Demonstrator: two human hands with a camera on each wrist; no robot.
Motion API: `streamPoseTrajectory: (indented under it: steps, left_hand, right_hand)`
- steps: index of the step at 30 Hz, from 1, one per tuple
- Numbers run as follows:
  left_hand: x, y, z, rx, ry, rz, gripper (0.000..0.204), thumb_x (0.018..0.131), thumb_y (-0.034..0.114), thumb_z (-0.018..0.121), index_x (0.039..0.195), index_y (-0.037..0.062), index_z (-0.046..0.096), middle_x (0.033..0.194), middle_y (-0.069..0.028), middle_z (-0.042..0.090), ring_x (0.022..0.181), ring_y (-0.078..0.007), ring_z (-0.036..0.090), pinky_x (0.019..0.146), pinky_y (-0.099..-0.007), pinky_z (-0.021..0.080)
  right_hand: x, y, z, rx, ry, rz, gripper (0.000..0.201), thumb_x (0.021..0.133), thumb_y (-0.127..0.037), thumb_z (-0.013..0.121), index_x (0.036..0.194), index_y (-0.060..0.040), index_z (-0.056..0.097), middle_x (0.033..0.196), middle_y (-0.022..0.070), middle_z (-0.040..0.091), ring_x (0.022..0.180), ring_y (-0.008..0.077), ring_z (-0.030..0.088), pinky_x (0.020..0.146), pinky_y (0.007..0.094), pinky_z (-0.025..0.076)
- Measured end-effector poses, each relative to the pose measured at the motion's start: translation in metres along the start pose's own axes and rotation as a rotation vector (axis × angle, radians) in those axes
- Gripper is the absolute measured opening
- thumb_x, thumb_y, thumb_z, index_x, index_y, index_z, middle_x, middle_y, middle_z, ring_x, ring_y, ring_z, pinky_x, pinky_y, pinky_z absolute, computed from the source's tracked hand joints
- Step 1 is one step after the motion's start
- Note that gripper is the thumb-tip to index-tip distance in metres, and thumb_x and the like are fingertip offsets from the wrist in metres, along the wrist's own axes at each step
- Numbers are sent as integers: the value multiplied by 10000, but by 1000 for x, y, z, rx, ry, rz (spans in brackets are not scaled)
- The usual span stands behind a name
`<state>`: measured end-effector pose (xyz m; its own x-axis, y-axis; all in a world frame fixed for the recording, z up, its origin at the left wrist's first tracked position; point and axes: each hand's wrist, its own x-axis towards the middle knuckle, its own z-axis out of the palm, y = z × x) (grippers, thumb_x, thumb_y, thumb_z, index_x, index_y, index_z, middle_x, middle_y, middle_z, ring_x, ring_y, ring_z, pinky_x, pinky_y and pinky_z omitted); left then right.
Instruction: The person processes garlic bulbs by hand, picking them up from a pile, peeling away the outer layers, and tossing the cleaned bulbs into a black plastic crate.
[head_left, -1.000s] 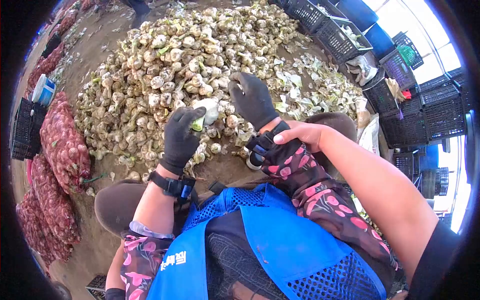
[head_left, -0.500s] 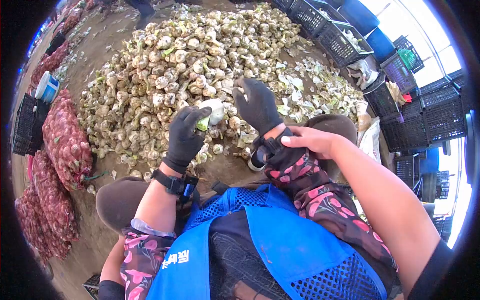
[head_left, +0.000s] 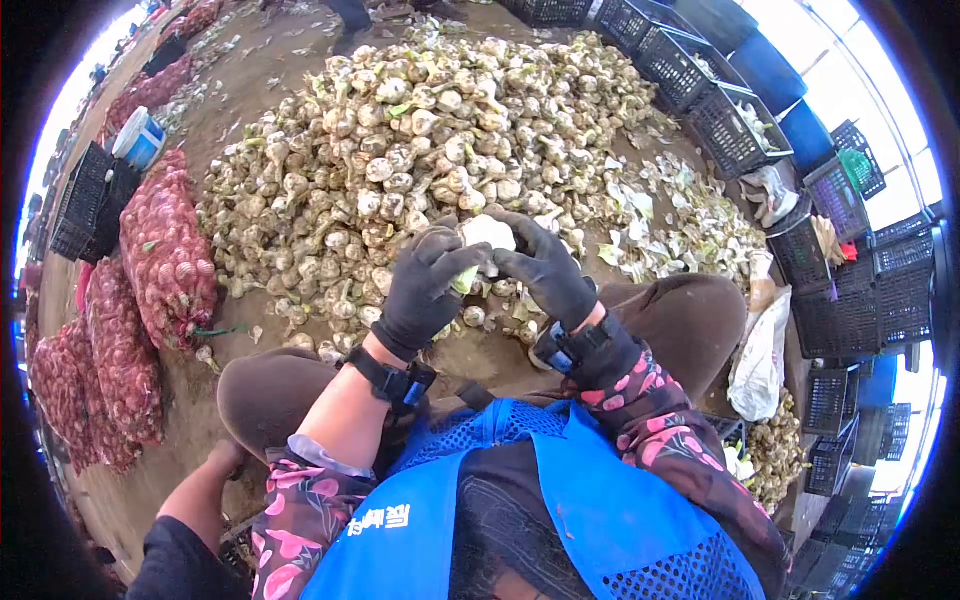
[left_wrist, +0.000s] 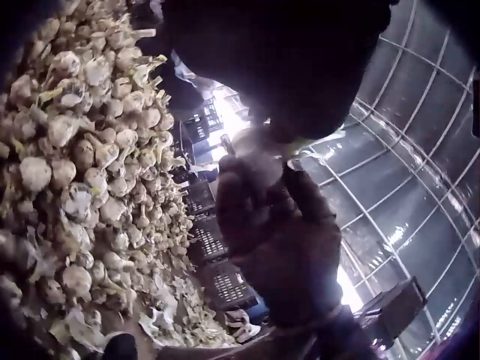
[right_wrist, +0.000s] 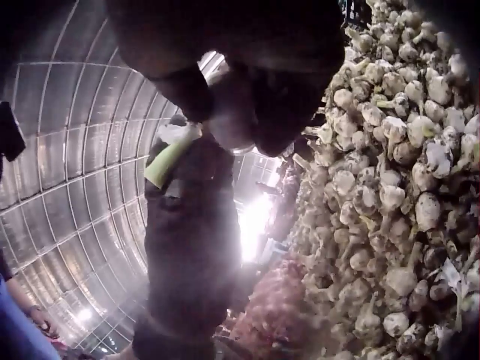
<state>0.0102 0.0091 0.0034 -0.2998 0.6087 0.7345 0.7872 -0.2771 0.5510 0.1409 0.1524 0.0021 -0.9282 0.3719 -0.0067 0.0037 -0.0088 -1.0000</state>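
Observation:
A peeled white garlic bulb (head_left: pixel 488 232) is held up between my two dark-gloved hands, over the near edge of a large garlic heap (head_left: pixel 400 150). My left hand (head_left: pixel 420 290) grips it from the left, with the green stem (head_left: pixel 464 280) poking out by the thumb. The same stem (right_wrist: pixel 169 161) shows pale green in the right wrist view. My right hand (head_left: pixel 548 275) pinches the bulb from the other side, thumb below and fingers along the top. In the left wrist view the bulb (left_wrist: pixel 259 154) is blurred between both hands.
Red mesh sacks of bulbs (head_left: pixel 165 255) lie at the left, near a white-and-blue bucket (head_left: pixel 140 138). Loose peeled skins (head_left: pixel 640 215) litter the ground right of the heap. Black plastic crates (head_left: pixel 735 130) line the right side, and a white sack (head_left: pixel 762 355) lies by the right knee.
My right hand has come left and down onto the garlic bulb, from a spot apart from it. My left hand still holds the bulb. The head view has shifted.

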Motion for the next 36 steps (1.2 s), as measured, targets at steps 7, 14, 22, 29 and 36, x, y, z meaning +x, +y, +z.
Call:
streamPoseTrajectory:
  steps: [7,14,22,29,36]
  left_hand:
    - [-17,-6,16,-428,-159,-462,762,741,19,666,1400,7,282,1401,-208,372,1329,-296,354,1074,-355,317]
    - [1,6,-5,-1027,-312,-909,787,815,89,612,1458,30,162,1385,-167,398,1251,-198,421,1008,-344,373]
    - [-19,-2,14,-603,-251,-841,613,858,61,570,1404,14,295,1210,-133,562,1068,-195,562,929,-305,436]
    - [-29,16,21,-126,-218,-727,551,793,120,630,1283,3,407,1129,-188,599,1029,-301,604,868,-350,477]
    - [-23,25,18,-66,-150,-871,540,764,54,628,1269,6,443,1076,-208,621,1005,-306,620,857,-368,478]
  right_hand:
    - [1,17,14,-242,311,-294,516,811,-132,669,1265,4,467,1186,109,557,1068,170,552,910,285,440]
    - [-1,34,4,6,309,-200,523,782,-54,686,1261,-18,479,1222,128,554,1110,203,552,936,310,443]
    - [-4,25,4,16,97,-113,461,806,-248,680,1174,-2,549,1152,147,605,1066,217,589,915,328,450]
    - [-6,17,9,-722,248,-329,264,752,-233,661,913,-25,643,788,147,600,746,294,612,650,365,479]
    - [-9,8,16,-278,413,-75,167,780,-146,610,918,-61,650,755,128,617,671,276,620,590,351,482]
